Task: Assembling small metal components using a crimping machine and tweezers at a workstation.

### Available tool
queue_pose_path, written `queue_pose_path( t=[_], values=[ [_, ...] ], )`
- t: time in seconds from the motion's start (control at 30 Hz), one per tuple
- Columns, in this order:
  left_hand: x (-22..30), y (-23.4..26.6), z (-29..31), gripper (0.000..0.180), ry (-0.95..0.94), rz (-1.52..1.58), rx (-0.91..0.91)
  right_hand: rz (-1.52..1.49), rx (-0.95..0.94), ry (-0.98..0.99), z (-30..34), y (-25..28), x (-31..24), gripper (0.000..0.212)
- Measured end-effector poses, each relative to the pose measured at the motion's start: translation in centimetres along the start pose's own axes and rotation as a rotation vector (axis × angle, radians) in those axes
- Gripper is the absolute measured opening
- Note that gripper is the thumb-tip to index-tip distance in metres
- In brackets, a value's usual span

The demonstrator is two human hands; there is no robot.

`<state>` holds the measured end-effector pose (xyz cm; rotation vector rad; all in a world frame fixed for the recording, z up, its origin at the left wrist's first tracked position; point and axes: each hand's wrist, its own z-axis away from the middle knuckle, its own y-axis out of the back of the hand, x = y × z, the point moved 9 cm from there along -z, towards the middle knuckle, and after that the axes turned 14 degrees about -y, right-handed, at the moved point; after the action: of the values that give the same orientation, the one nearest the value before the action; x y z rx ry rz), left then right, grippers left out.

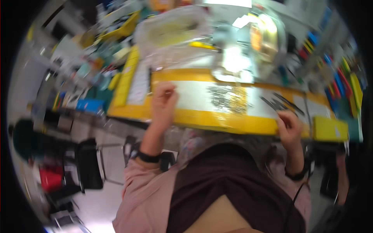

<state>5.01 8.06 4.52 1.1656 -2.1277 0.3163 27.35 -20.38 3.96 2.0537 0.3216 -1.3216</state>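
Note:
My left hand (pixel 164 101) is over the left part of the yellow-edged work mat (pixel 190 116), its fingers curled together. Blur hides whether anything small is in them. To its right, a heap of small dark metallic pieces (pixel 225 98) is spread on the mat's pale middle. My right hand (pixel 289 127) rests at the mat's front right edge, with thumb and fingers bent inward. Just beyond its fingertips lie several slim dark tools (pixel 278 103), too blurred to name exactly. What the right fingers hold, if anything, cannot be made out.
A clear plastic-wrapped tray (pixel 171 33) stands at the back, beside a bright lamp-lit stand (pixel 233 58). Crowded bins and parts fill the left. A yellow block (pixel 330 129) sits at the right front corner. A black chair (pixel 90 165) stands on the floor at left.

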Motion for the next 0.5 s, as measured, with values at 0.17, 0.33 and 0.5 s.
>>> queue_pose_path(
  t=[0.17, 0.33, 0.5],
  values=[
    [2.8, -3.9, -4.3, 0.023, -0.040, -0.051, -0.278, 0.122, -0.091, -0.092, -0.9, 2.3, -3.8, 0.015],
    [0.0, -5.8, -7.4, 0.026, 0.270, -0.169, -0.351, 0.150, -0.299, -0.152, -1.9, -0.4, -4.4, 0.012],
    [-1.7, -11.0, -7.3, 0.029, 0.592, 0.241, -0.318, 0.176, -0.350, -0.069, -2.3, -1.9, -5.4, 0.015]
  ],
)
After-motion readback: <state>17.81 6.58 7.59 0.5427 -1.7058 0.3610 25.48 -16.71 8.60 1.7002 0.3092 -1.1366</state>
